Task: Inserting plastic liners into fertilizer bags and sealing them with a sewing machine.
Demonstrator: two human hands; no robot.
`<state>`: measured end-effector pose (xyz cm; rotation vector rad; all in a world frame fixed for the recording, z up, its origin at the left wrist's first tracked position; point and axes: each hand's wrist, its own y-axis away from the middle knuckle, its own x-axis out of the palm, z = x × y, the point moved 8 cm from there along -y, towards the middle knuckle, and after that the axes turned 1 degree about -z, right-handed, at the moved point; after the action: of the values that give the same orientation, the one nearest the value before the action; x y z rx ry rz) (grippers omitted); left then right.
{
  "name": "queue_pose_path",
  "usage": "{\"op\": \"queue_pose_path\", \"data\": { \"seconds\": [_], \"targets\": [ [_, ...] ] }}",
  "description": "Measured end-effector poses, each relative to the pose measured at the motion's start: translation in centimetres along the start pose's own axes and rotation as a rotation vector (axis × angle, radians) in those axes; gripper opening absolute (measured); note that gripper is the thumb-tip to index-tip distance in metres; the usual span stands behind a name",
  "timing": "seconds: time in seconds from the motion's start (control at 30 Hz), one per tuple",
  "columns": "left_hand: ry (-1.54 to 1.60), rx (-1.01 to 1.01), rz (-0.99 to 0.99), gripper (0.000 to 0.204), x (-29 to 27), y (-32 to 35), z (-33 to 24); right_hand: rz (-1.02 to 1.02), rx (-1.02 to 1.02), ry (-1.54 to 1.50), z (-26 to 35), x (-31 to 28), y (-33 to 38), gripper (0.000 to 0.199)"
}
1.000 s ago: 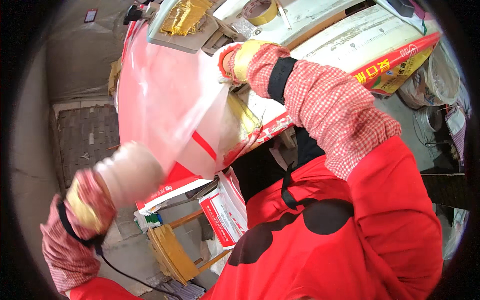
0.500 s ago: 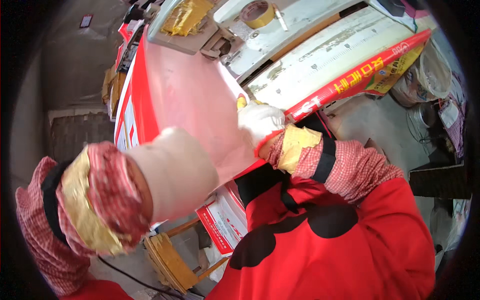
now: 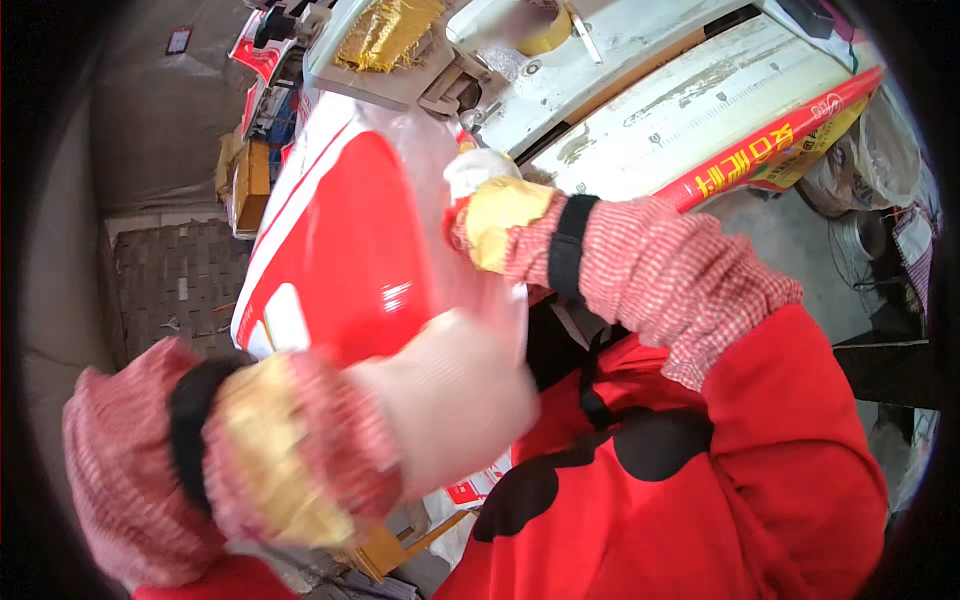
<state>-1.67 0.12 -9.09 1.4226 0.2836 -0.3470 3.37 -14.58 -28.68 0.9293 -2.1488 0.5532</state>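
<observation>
My left hand (image 3: 455, 395), in a white knit glove with a yellow cuff and a red checked sleeve cover, is closed on the near edge of a clear plastic sleeve (image 3: 465, 210). My right hand (image 3: 480, 175), gloved the same way, grips the sleeve's far end near the machine. Under the film lies a glossy red and white printed sheet (image 3: 340, 240), the top of a stack on the table. The film is held up off the sheet between both hands.
A grey-white machine (image 3: 640, 90) with gold foil (image 3: 385, 35) and a tape roll (image 3: 545, 30) stands behind. A rolled red banner (image 3: 770, 150) lies along it. A wooden stool (image 3: 385, 548) stands below. Boxes (image 3: 245, 180) and a brick floor (image 3: 170, 290) are at left.
My left hand has risen and moved right, close to the camera. My right hand has swung out toward the machine again. The red sheet now shows under the film.
</observation>
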Motion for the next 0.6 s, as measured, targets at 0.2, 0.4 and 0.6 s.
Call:
{"op": "queue_pose_path", "data": {
  "seconds": [0.2,0.4,0.6],
  "targets": [
    [0.078,-0.135,0.244,0.034,-2.2,-1.6,7.3,0.316,-0.106,0.176,-3.9,3.4,-5.0,0.023],
    [-0.339,-0.443,0.022,0.020,-5.1,8.1,11.1,0.658,-0.184,0.346,-2.3,7.0,-2.2,0.023],
    [0.205,0.180,0.188,0.030,-1.5,2.5,-2.9,0.421,-0.270,0.457,1.2,3.3,-6.1,0.024]
  ]
}}
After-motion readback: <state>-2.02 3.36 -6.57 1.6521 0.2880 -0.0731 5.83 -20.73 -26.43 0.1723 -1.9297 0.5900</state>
